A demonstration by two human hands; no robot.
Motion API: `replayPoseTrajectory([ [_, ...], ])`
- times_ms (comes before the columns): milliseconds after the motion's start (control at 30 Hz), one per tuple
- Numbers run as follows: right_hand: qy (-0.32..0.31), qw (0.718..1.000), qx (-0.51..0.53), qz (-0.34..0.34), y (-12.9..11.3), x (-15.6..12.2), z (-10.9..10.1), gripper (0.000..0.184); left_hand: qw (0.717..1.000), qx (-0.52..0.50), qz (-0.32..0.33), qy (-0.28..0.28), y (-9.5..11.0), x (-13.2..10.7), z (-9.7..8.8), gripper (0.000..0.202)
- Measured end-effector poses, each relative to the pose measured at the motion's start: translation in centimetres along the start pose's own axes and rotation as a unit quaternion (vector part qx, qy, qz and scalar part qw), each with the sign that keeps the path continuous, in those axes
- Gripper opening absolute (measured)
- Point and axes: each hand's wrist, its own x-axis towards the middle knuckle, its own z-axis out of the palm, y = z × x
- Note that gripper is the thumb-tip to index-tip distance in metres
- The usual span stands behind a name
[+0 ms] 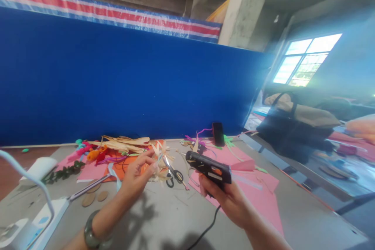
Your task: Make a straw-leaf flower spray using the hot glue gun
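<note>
My right hand (221, 195) is wrapped round the grip of a black hot glue gun (209, 168), whose nozzle end points up and to the left. A dark cord (206, 231) runs from below it to the bottom edge. My left hand (139, 172), with a bracelet on its wrist, has thumb and fingers pinched on a pale flower of dried husk strips (159, 151). Its exact hold is partly hidden by the fingers. Just right of that hand lie black-handled scissors (175, 175) on the grey table (166, 222), with more pale scraps around their blades.
Long dried husk strips (125, 143), coloured yarn pieces (93, 154) and a green leafy sprig (66, 172) lie at back left. Round wooden slices (88, 199) are nearer. Pink paper (263, 195) and a phone (218, 134) are at right. A blue partition (131, 82) closes the back.
</note>
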Motion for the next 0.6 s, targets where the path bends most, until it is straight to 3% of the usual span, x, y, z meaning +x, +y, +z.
replayPoseTrajectory([
  [133, -0.036, 0.994, -0.099, -0.009, -1.2, -0.5, -0.1, 0.034, 0.997, 0.07, 0.038, 0.008, 0.1, -0.4, 0.3, 0.018],
  [300, -0.053, 0.987, -0.148, -0.03, -2.8, 0.1, -1.0, 0.028, 0.992, 0.102, 0.068, 0.019, 0.1, -0.4, 0.4, 0.018],
  [467, -0.056, 0.995, -0.078, -0.025, -2.3, 1.7, -2.1, 0.038, 0.995, 0.066, 0.071, 0.023, 0.5, -0.4, 0.1, 0.016],
  [600, -0.053, 0.998, 0.003, 0.019, -0.5, 2.5, -1.4, 0.039, 0.996, 0.028, 0.078, 0.02, 0.7, -0.6, 0.4, 0.014],
])
